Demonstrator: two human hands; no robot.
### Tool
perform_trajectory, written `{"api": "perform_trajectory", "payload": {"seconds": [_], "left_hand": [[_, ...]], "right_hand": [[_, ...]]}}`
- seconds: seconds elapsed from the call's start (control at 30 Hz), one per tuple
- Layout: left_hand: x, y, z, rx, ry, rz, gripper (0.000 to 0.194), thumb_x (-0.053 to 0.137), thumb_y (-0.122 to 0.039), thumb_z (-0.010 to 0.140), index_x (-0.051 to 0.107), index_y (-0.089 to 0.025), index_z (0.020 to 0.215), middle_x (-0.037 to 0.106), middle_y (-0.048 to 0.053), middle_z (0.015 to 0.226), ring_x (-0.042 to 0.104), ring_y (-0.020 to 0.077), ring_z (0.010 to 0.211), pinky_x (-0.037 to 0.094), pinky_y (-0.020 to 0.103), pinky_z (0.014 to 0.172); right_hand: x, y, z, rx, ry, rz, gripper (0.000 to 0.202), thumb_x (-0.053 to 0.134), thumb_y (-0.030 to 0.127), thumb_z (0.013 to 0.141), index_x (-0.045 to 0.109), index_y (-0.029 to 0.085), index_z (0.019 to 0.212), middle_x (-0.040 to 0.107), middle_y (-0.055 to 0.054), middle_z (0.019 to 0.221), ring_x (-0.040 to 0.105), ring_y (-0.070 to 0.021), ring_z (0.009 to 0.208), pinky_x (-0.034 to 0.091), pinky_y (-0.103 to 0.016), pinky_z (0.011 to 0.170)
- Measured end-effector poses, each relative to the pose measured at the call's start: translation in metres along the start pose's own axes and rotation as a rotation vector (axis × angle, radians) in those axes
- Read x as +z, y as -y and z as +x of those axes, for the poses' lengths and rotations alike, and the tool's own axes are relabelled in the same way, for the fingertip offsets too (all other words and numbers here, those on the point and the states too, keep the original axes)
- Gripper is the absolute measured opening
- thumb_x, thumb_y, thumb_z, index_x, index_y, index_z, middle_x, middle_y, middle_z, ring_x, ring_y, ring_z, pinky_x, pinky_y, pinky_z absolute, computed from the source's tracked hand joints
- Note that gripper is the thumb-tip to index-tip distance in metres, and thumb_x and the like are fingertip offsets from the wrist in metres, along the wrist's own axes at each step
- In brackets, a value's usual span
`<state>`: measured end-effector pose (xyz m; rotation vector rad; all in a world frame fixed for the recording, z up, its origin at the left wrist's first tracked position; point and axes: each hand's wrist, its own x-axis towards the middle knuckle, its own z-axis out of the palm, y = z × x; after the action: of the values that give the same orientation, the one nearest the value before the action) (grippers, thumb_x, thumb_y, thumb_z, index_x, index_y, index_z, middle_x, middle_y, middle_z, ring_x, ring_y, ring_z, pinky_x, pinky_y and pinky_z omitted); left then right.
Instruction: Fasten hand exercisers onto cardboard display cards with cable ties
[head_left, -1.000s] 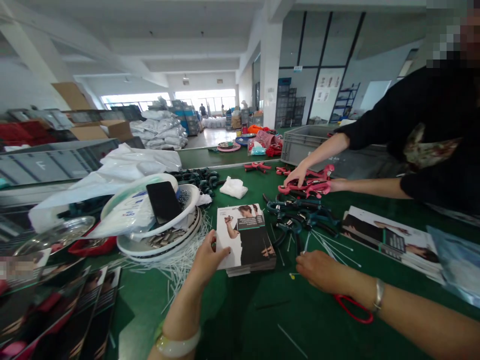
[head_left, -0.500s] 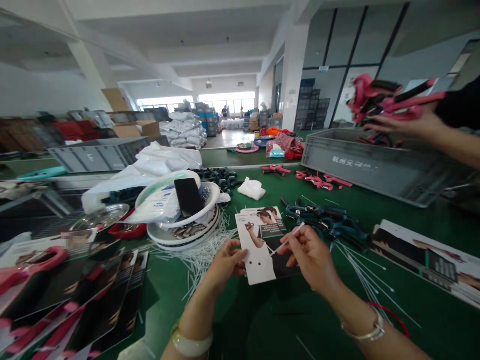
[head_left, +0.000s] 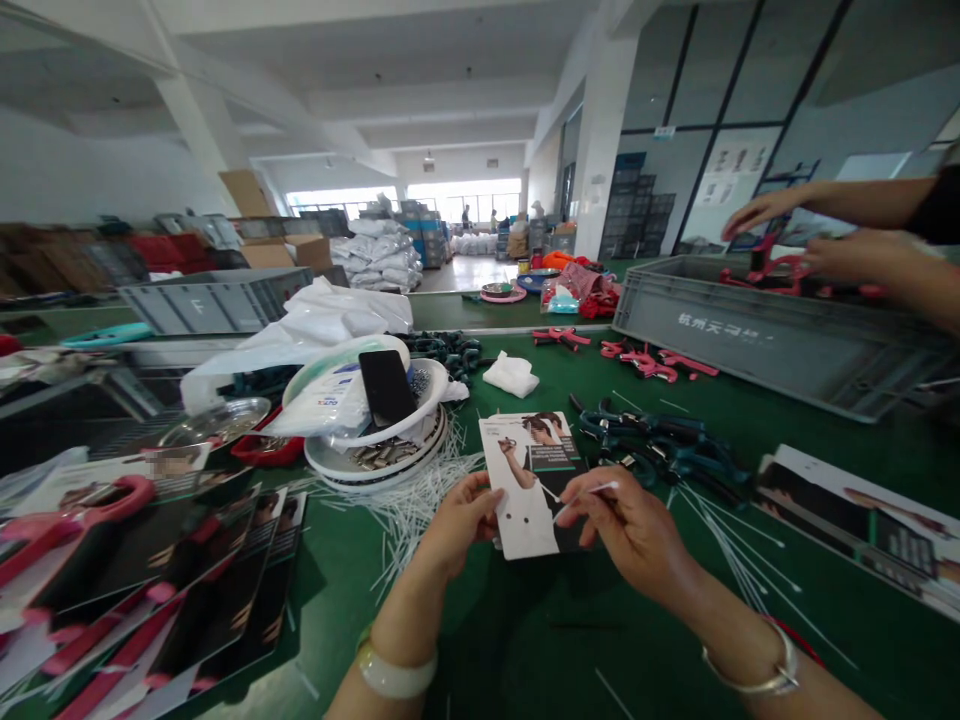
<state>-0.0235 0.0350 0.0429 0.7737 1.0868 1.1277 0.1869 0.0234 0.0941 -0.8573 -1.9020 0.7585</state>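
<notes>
A printed card [head_left: 531,520] with punched holes is held upright over the green table, its left edge pinched by my left hand [head_left: 466,520]. My right hand [head_left: 619,515] is closed on a thin white cable tie [head_left: 600,487] at the card's right side. Part of the tie crosses the card's face near the holes. Behind the card are dark teal clamps [head_left: 660,440] and a white crumpled bag [head_left: 511,375]. More white ties [head_left: 420,500] lie scattered to the left.
Bowls of metal parts with a phone [head_left: 386,388] stand left. Carded pink-and-black tools [head_left: 172,570] lie front left, stacked cards [head_left: 862,510] right. Another person's hands [head_left: 810,225] are over a grey crate [head_left: 720,320]; pink clamps [head_left: 649,362] lie before it.
The view has shifted slightly. My right hand has turned the tie, which now points more to the right. The other person's hands have lowered the pink clamps into the crate.
</notes>
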Motion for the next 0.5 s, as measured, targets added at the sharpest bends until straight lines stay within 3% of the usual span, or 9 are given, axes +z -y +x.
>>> {"api": "perform_trajectory", "payload": {"seconds": [0.17,0.5], "left_hand": [[0.0006,0.0001,0.0008,-0.013,-0.007,-0.030,0.037,0.074,-0.027,0.065,0.058,-0.016,0.097,0.063,-0.002,0.063,0.052,0.0066,0.046,0.036,0.015,0.042],[0.0013,0.0011,0.0012,-0.044,0.053,-0.113,0.036,0.072,-0.024,0.068,0.059,-0.013,0.100,0.065,0.002,0.071,0.056,0.0071,0.049,0.035,0.014,0.040]], "right_hand": [[-0.0004,-0.0016,0.0026,-0.013,-0.034,0.017,0.013,0.041,0.030,0.094,0.048,0.020,0.092,0.062,-0.005,0.087,0.065,-0.0107,0.061,0.053,-0.020,0.046],[-0.0012,-0.0019,0.0084,-0.022,0.131,0.109,0.013,0.038,0.031,0.094,0.046,0.020,0.093,0.059,-0.003,0.086,0.066,-0.0119,0.066,0.052,-0.019,0.046]]}}
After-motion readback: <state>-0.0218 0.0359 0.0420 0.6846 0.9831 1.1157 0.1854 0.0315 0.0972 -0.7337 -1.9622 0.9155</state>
